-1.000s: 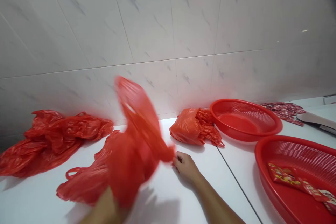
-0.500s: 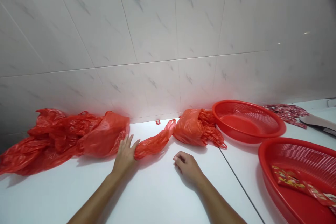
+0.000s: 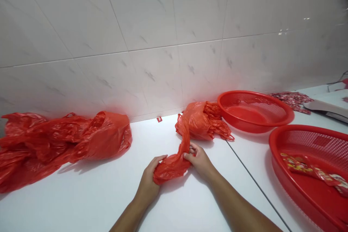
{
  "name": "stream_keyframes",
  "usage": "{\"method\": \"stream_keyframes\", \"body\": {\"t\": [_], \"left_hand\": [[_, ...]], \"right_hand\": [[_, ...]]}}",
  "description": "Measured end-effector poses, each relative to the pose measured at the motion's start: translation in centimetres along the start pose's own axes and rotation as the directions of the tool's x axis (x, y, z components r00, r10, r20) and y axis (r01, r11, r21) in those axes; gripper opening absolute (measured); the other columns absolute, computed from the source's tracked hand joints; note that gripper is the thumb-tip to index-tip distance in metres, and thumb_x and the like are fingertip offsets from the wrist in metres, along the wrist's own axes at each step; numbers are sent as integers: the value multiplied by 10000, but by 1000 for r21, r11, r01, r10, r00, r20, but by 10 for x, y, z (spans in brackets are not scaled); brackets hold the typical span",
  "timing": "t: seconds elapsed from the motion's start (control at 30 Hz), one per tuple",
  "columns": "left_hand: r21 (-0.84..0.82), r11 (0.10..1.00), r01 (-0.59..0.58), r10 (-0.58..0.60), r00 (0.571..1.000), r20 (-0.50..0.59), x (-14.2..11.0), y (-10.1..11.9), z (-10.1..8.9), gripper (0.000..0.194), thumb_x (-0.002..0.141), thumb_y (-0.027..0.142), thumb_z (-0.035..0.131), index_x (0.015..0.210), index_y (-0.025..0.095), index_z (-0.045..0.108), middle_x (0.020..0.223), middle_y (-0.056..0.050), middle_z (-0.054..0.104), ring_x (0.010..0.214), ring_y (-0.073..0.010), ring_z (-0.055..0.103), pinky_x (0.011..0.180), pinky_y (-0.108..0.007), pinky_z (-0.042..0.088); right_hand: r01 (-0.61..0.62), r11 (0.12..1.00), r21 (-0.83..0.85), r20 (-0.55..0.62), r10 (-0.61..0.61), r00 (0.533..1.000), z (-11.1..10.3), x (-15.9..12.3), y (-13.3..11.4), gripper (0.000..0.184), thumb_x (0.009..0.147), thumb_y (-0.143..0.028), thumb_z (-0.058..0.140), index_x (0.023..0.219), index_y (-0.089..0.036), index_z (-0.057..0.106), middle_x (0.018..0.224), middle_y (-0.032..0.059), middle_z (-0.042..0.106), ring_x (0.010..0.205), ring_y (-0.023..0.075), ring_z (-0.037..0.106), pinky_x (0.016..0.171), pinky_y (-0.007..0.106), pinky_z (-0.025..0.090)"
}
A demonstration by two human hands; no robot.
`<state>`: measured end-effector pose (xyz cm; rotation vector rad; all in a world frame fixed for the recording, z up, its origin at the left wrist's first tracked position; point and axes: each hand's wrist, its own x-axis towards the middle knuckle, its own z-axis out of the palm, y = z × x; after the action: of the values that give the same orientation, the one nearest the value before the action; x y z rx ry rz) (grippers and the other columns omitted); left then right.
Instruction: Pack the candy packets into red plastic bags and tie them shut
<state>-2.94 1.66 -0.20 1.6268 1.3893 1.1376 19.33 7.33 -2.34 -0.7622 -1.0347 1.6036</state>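
Observation:
Between my two hands is a crumpled red plastic bag [image 3: 172, 166], its upper end reaching up against a folded bundle of red plastic bags [image 3: 198, 121]. My left hand [image 3: 150, 177] cups the bag's left end, fingers curled behind it. With thumb and fingers, my right hand [image 3: 197, 157] pinches the bag's right side. Over on the left lies a large heap of red plastic bags [image 3: 108, 137], apart from both hands.
A round red plastic basket [image 3: 250, 127] stands by the tiled wall. Nearer, a larger red basket [image 3: 282, 185] holds printed packets [image 3: 299, 163]. Behind them lie many small red wrappers [image 3: 293, 98] and a pale scoop-like object [image 3: 326, 108]. One small packet [image 3: 159, 119] is near the wall.
My left hand has moved right and nearer with the thin bag. My right hand has come up and taken hold of it. The bag is now bent upward. The view has shifted slightly.

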Motion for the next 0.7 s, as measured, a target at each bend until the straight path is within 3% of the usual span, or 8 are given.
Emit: {"method": "stream_keyframes", "body": {"t": [0.1, 0.2, 0.3, 0.33, 0.4, 0.47, 0.57, 0.7], "left_hand": [[-93, 990, 107, -126, 965, -231, 13, -12, -8, 400, 810, 287, 706, 1194, 176, 722, 1144, -114, 757, 994, -280, 717, 860, -390, 583], [-157, 976, 148, -205, 868, -453, 22, -21, -19, 369, 844, 377, 691, 1150, 171, 685, 1065, -101, 739, 861, -233, 697, 765, -369, 579], [62, 998, 14, 28, 783, -621, 14, -16, -26, 430, 863, 323, 695, 1274, 218, 620, 1255, -106, 673, 1033, -252, 666, 891, -418, 556], [223, 967, -121, 234, 769, -595, 7, -11, -25, 458, 872, 282, 687, 1320, 241, 600, 1318, -105, 644, 1131, -270, 641, 963, -449, 535], [512, 728, -456, 653, 689, -314, -7, 2, -16, 524, 882, 248, 678, 1394, 266, 570, 1391, -116, 611, 1263, -315, 592, 1053, -517, 500], [593, 468, -655, 788, 613, 55, -18, 15, -2, 606, 872, 263, 709, 1455, 271, 542, 1476, -139, 571, 1350, -363, 550, 1110, -583, 473], [695, 397, -599, 654, 716, 244, -21, 22, 13, 657, 880, 182, 713, 1506, 255, 526, 1611, -154, 474, 1469, -382, 464, 1230, -658, 348], [737, 537, -410, 521, 849, 92, -10, 6, 1, 526, 888, 53, 565, 1378, 230, 638, 1563, -140, 546, 1309, -333, 632, 1077, -551, 549]], "right_hand": [[-1, 1000, -20, -7, 1, 1000, 0, -2, -4, 404, 774, -456, 862, 991, -150, 711, 899, 74, 763, 762, 183, 697, 686, 282, 547], [-28, 998, -63, -33, 26, 999, -1, -3, -2, 437, 820, -567, 801, 829, -160, 642, 610, -4, 638, 491, 106, 517, 477, 227, 394], [-49, 988, -150, -45, 43, 998, 0, -5, 4, 493, 881, -637, 699, 748, -173, 596, 492, -17, 567, 423, 109, 474, 440, 232, 343], [-62, 978, -198, -36, 56, 998, 2, -7, 5, 509, 914, -643, 648, 724, -173, 594, 482, -1, 576, 425, 123, 501, 448, 240, 359], [-73, 946, -315, -4, 75, 997, 5, -12, 7, 522, 969, -612, 567, 689, -172, 600, 497, 27, 611, 453, 146, 555, 476, 251, 394], [-38, 907, -420, 48, 64, 997, 10, -18, 6, 480, 996, -534, 540, 690, -171, 615, 550, 34, 656, 504, 153, 593, 512, 250, 417], [49, 867, -497, 136, 23, 990, 15, -26, -1, 401, 1007, -397, 502, 717, -167, 657, 629, 32, 705, 581, 159, 634, 587, 254, 461], [117, 865, -488, 115, -69, 991, 13, -28, -12, 261, 923, -251, 542, 943, -168, 789, 927, 67, 799, 863, 221, 730, 799, 314, 557]]}}
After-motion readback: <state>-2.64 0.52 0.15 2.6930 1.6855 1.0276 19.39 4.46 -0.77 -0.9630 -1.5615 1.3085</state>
